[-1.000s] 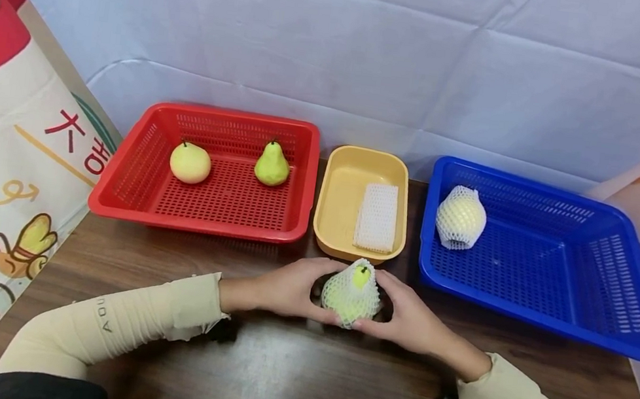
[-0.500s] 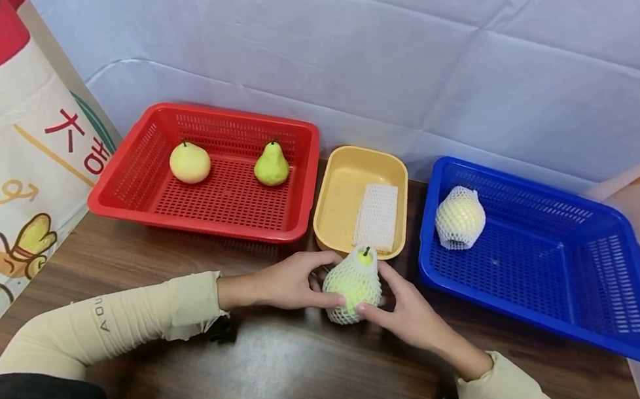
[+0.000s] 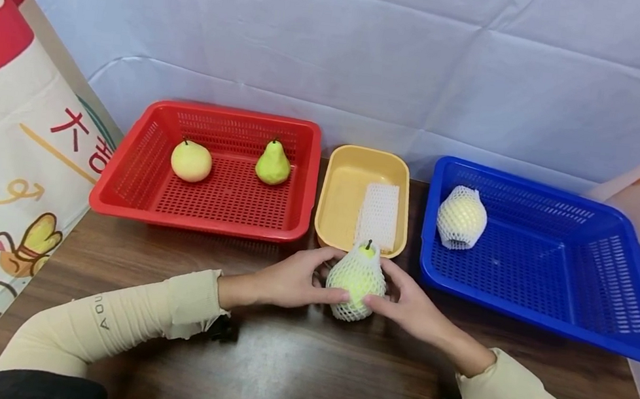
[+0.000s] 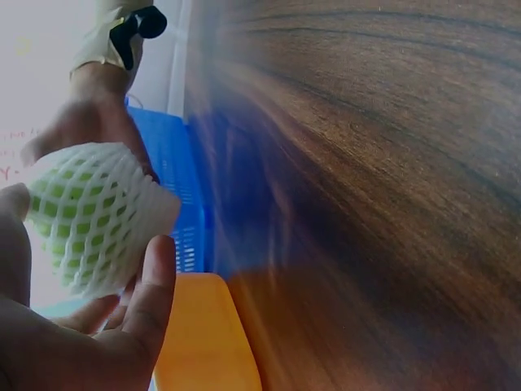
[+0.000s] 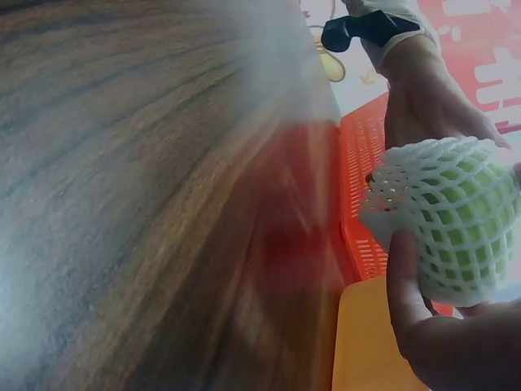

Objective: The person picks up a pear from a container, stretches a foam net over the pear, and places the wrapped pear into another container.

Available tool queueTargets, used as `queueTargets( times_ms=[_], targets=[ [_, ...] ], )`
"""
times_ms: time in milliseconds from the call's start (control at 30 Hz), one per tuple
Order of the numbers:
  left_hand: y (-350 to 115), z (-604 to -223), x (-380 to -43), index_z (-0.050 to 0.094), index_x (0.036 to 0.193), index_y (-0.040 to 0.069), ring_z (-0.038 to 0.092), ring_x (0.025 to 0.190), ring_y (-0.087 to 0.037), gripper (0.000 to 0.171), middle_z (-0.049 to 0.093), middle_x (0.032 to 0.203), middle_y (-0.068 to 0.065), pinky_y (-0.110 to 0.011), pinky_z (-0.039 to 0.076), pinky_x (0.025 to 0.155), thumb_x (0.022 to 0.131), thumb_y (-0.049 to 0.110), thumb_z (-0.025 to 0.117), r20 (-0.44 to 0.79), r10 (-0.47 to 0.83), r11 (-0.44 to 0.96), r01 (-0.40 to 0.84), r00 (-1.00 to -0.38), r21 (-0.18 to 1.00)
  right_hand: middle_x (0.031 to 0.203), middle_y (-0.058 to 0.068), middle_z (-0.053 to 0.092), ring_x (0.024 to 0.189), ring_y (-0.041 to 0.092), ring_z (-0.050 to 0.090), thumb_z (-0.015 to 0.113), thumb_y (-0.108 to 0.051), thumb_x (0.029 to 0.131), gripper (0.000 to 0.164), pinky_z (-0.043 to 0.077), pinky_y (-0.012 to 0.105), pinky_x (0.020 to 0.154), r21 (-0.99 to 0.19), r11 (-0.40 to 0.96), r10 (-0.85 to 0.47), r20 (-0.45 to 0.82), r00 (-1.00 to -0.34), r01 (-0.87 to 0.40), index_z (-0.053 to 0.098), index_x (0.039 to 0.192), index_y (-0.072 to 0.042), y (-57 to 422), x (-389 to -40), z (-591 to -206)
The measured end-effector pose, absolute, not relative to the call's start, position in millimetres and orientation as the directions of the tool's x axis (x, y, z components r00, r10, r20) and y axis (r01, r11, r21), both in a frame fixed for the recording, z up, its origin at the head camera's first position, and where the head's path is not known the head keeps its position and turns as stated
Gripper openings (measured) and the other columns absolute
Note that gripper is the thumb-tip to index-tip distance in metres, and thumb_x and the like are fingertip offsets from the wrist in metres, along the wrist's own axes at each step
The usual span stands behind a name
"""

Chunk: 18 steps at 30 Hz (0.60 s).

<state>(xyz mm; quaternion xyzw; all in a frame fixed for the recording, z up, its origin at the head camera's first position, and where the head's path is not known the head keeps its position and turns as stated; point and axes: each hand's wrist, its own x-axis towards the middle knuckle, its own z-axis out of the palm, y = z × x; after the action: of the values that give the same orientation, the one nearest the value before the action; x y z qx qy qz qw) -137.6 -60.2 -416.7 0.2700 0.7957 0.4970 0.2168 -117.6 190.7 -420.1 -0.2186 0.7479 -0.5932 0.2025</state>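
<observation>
A green pear (image 3: 357, 279) in a white foam net sleeve is held between both hands in front of the yellow tray, its dark stem poking out of the top. My left hand (image 3: 292, 279) grips its left side, thumb across the front. From the other side my right hand (image 3: 416, 306) holds it the same way. In the left wrist view the foam net (image 4: 89, 216) is stretched over the fruit, with its loose end gathered at the right. The right wrist view shows the net's mesh (image 5: 456, 220) spread wide around the pear.
A red basket (image 3: 199, 222) at the back left holds a round yellow pear (image 3: 190, 162) and a green pear (image 3: 273, 163). The yellow tray (image 3: 335, 194) contains flat white foam nets (image 3: 379, 214). In the blue basket (image 3: 526, 315) lies a netted pear (image 3: 461, 218). A cloth wall stands behind.
Both hands have tipped the netted pear more upright and raised it slightly toward the yellow tray. More of its stem shows at the top, and the thumbs have moved up its front.
</observation>
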Motion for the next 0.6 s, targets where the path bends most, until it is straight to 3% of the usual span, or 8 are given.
queueTargets(
  times_ms=[333, 600],
  targets=[
    [-59.0, -415.5, -137.8, 0.053, 0.138, 0.006, 0.064, 0.095, -0.009, 0.054, 0.066, 0.111, -0.003, -0.026, 0.058, 0.078, 0.094, 0.026, 0.076, -0.086, 0.631, 0.348, 0.183, -0.771, 0.919, 0.125, 0.027, 0.056, 0.099, 0.015, 0.068, 0.074, -0.003, 0.091, 0.076, 0.059, 0.029, 0.077, -0.991, 0.130, -0.602, -0.065, -0.795, -0.018, 0.028, 0.149, 0.014, 191.8, -118.0, -421.0],
    [-58.8, -413.5, -138.6, 0.053, 0.137, 0.005, 0.065, 0.095, -0.009, 0.050, 0.067, 0.111, -0.004, -0.027, 0.057, 0.080, 0.096, 0.026, 0.072, -0.083, 0.645, 0.334, 0.183, -0.760, 0.925, 0.127, 0.028, 0.056, 0.103, 0.012, 0.064, 0.072, -0.006, 0.093, 0.073, 0.057, 0.028, 0.080, -0.977, 0.202, -0.575, -0.063, -0.816, -0.067, 0.031, 0.150, 0.012, 192.7, -119.4, -416.9]
  ],
)
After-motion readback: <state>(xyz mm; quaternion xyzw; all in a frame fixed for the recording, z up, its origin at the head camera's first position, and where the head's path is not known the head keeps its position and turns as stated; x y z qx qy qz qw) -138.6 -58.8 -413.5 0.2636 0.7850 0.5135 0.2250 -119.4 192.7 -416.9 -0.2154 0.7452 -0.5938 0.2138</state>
